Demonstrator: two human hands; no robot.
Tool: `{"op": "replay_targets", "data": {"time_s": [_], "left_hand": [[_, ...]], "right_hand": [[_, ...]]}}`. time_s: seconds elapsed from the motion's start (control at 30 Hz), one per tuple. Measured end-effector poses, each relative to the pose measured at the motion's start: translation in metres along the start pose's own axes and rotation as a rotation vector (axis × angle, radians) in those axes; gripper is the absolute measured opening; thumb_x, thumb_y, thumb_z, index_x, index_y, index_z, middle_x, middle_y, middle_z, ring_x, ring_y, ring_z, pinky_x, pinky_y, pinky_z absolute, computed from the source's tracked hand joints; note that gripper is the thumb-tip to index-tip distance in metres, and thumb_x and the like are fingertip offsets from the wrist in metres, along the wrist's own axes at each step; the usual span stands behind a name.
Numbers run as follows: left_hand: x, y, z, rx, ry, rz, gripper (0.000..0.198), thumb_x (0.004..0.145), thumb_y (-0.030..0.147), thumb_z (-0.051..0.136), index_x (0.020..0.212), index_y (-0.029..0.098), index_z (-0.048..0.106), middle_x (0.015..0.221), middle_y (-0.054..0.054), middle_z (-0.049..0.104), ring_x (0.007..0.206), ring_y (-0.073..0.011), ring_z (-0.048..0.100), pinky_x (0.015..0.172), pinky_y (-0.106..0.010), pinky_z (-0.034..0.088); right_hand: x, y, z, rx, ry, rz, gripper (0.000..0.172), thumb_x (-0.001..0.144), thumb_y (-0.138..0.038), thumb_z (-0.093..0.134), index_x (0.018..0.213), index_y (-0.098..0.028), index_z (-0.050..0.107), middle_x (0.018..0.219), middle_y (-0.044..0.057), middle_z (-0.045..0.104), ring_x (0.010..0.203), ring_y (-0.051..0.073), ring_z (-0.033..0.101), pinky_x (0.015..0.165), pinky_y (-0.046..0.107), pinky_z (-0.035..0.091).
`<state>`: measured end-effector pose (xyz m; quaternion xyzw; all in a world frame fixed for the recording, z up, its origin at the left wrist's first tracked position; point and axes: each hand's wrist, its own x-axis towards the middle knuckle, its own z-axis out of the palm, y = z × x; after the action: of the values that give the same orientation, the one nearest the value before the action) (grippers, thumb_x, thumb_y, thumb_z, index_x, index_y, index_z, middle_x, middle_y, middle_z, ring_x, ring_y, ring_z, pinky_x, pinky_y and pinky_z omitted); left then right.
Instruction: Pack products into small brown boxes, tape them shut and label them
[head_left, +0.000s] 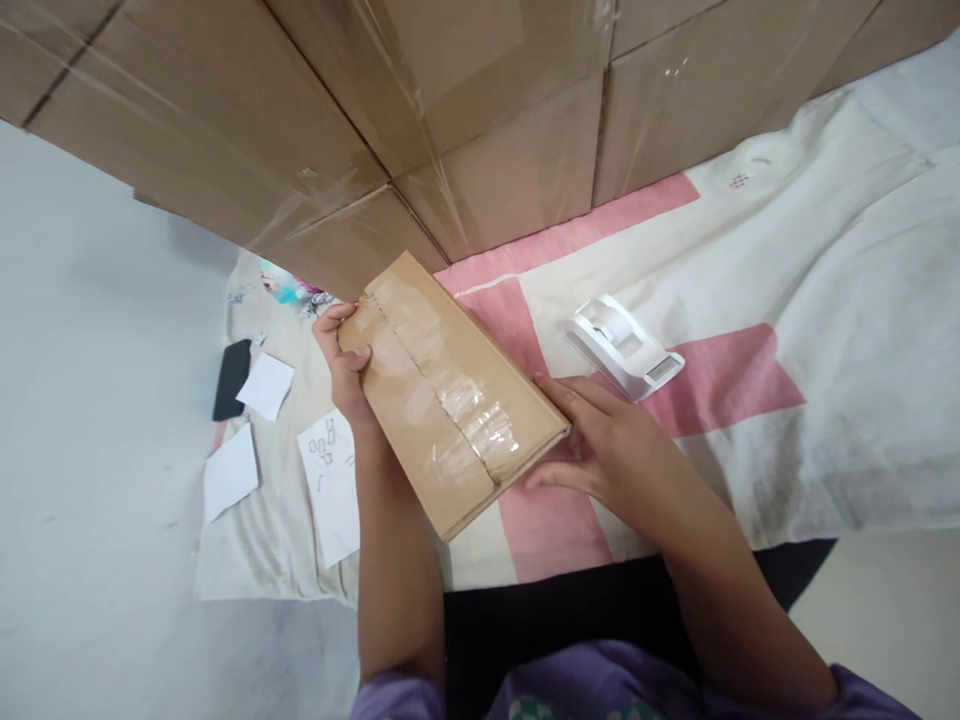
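Observation:
A flat brown cardboard box (427, 400) is tilted in front of me, with a seam along its top face and shiny clear tape across it. My left hand (345, 365) grips its left end, thumb on the top face and the other fingers around the edge. At the near right corner, my right hand (600, 440) is cupped around the box, its index finger against the long side and its thumb by the short edge. Part of the right fingers is hidden. Just beyond the right hand, a white tape dispenser (622, 345) lies on the cloth.
Stacked large cartons (510, 170) wrapped in clear film stand along the back. A pink and white cloth (720, 380) covers the surface. On the left lie a dark phone-like slab (232, 380), paper pieces (231, 472), a sheet with drawings (334, 500) and a colourful crumpled wrapper (283, 284).

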<state>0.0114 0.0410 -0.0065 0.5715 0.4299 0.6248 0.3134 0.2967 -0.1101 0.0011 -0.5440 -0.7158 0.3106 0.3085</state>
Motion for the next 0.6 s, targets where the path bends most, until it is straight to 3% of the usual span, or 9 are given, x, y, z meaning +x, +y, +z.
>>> {"op": "replay_targets", "data": {"time_s": [0.23, 0.4, 0.6], "left_hand": [[-0.0015, -0.0064, 0.0009, -0.001, 0.048, 0.082, 0.055, 0.063, 0.056, 0.070, 0.103, 0.021, 0.055, 0.111, -0.006, 0.052, 0.119, -0.0279, 0.050, 0.112, -0.041, 0.035], [-0.0004, -0.0010, -0.0039, -0.006, -0.024, 0.017, 0.064, 0.057, 0.058, 0.079, 0.104, 0.021, 0.055, 0.113, -0.007, 0.052, 0.117, -0.0291, 0.051, 0.108, -0.043, 0.038], [-0.0010, 0.0017, -0.0054, -0.013, -0.024, -0.010, 0.065, 0.053, 0.057, 0.081, 0.104, 0.023, 0.056, 0.115, -0.006, 0.054, 0.119, -0.0292, 0.051, 0.106, -0.041, 0.040]], "right_hand": [[-0.0004, 0.0030, -0.0006, 0.070, 0.032, -0.035, 0.062, 0.091, -0.047, 0.071, 0.148, -0.028, 0.054, 0.124, 0.010, 0.073, 0.108, 0.030, 0.072, 0.090, 0.046, 0.063], [-0.0017, 0.0018, 0.0015, 0.025, 0.040, -0.052, 0.078, 0.082, -0.055, 0.079, 0.149, -0.025, 0.053, 0.125, 0.011, 0.072, 0.104, 0.031, 0.072, 0.087, 0.045, 0.062], [-0.0014, -0.0039, 0.0057, -0.067, 0.047, -0.040, 0.086, 0.077, -0.063, 0.080, 0.147, -0.022, 0.052, 0.123, 0.014, 0.072, 0.099, 0.033, 0.073, 0.078, 0.046, 0.060]]}}
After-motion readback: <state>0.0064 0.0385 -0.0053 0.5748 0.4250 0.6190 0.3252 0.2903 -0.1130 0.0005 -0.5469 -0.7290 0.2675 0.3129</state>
